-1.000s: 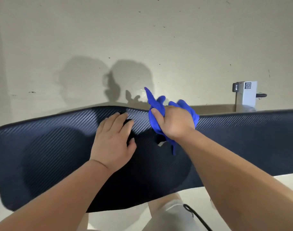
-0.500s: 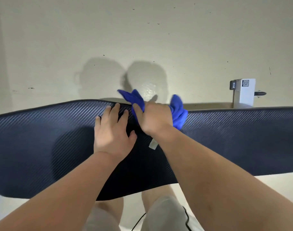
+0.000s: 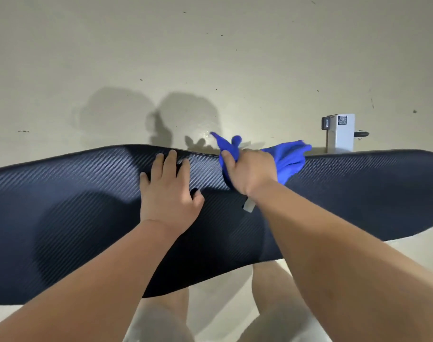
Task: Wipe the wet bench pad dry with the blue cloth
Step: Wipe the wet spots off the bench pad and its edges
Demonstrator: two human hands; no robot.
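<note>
While the bench pad [image 3: 62,213] spans the head view from the left border to the right border, its far edge curves across the middle and its near edge sags toward the person's knees [image 3: 166,317]; the dark woven surface has open room on both sides of the hands, a wide stretch to the left and another to the right; pale floor [image 3: 210,45] lies beyond the far edge, bare but for small dark specks and two soft shadows.

The left hand [image 3: 168,193] lies flat on the pad near its far edge, fingers spread and straight, its grip open and holding nothing; the fingertips almost reach the far edge; the right hand [image 3: 250,171] sits just beside it, to the right, its grip closed around the blue cloth [image 3: 288,159], pressing the bunched fabric against the pad at the far edge; loose folds of cloth stick out past the edge, one pointed flap above the knuckles, a broader flap to the right; a small grey tag [image 3: 248,207] shows under the right wrist on the pad.

A white box-like object [image 3: 340,134] with a printed code stands on the floor just behind the far edge, well to the right of the cloth; both forearms cross the near half of the pad.
</note>
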